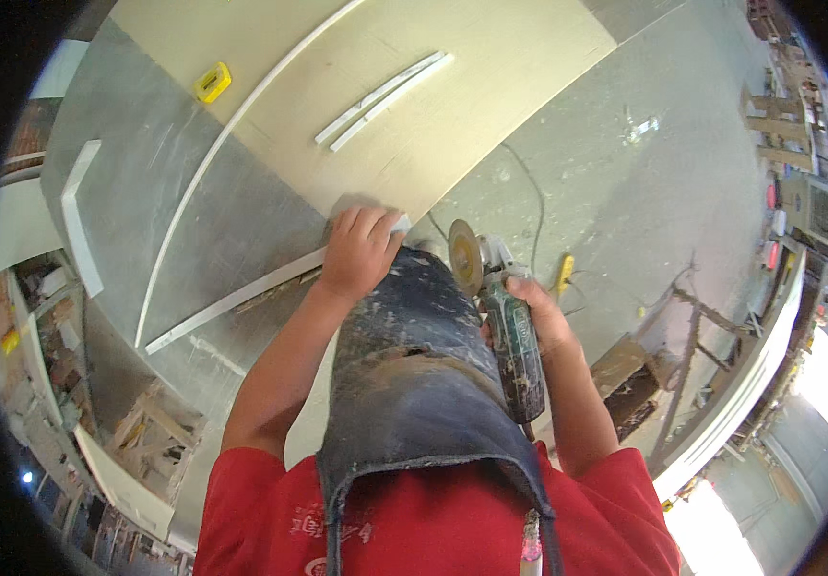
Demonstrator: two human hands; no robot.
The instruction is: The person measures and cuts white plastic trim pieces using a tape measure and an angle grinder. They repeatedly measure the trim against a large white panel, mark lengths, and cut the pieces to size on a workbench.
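Note:
My left hand (pixel 366 248) is closed over the right end of a long white strip (pixel 241 296), whose tip shows just past my fingers. The strip slants away to the left across the worktop. In my right hand (pixel 541 315) is a green and black angle grinder (pixel 513 355), held by its body. Its round, yellowish disc (pixel 465 256) stands nearly edge-up, a short gap to the right of the strip's end and apart from it. A dark, worn apron (pixel 414 336) covers my front between both arms.
A pale yellow board (pixel 529 58) lies on the grey worktop (pixel 644 182). On or beside it are two short white strips (pixel 385 101), a yellow tape measure (pixel 212 83) and a long thin strip (pixel 201 173). A yellow-handled tool (pixel 565 274) and a dark cord (pixel 534 182) lie right of the grinder.

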